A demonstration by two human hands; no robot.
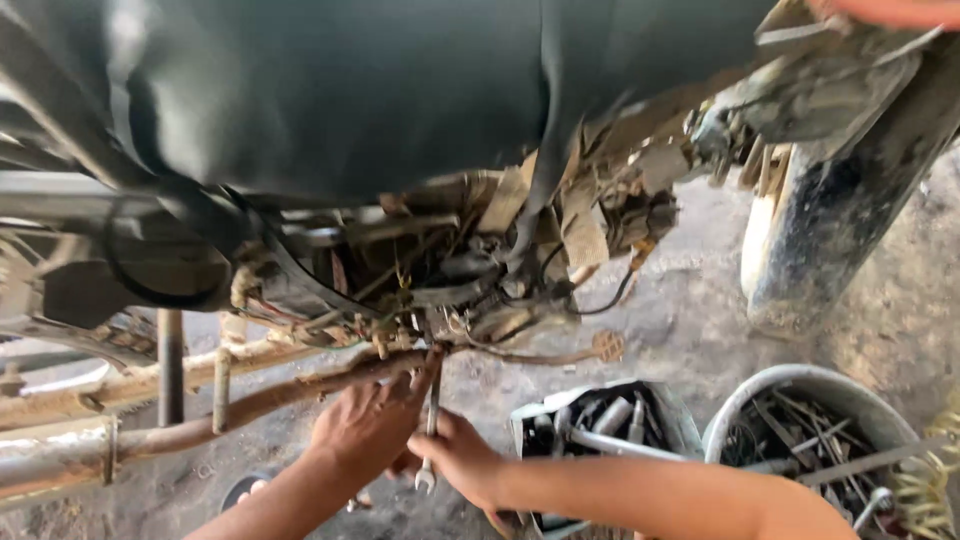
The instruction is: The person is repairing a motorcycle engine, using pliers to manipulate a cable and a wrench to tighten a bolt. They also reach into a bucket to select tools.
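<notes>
Head view, left to right: rusty frame tubes [150, 385] run under the black seat [330, 90]. My left hand [365, 425] reaches up to the engine underside [430, 300], fingers curled against it beside the wrench [432, 425]. My right hand [460, 460] is clamped on the wrench's lower shaft; it stands nearly upright. Further right sit a box of tools [600, 425] and a round bucket [790, 385] of scrap metal.

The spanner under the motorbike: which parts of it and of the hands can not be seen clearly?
Head view only:
- Spanner: upper end hidden among engine parts and left hand.
- Right hand: its grip on the shaft is partly hidden; fingers curl behind it.
- Square tool tub: contents too small and blurred.
- Round bucket: cut off by bottom edge.
</notes>
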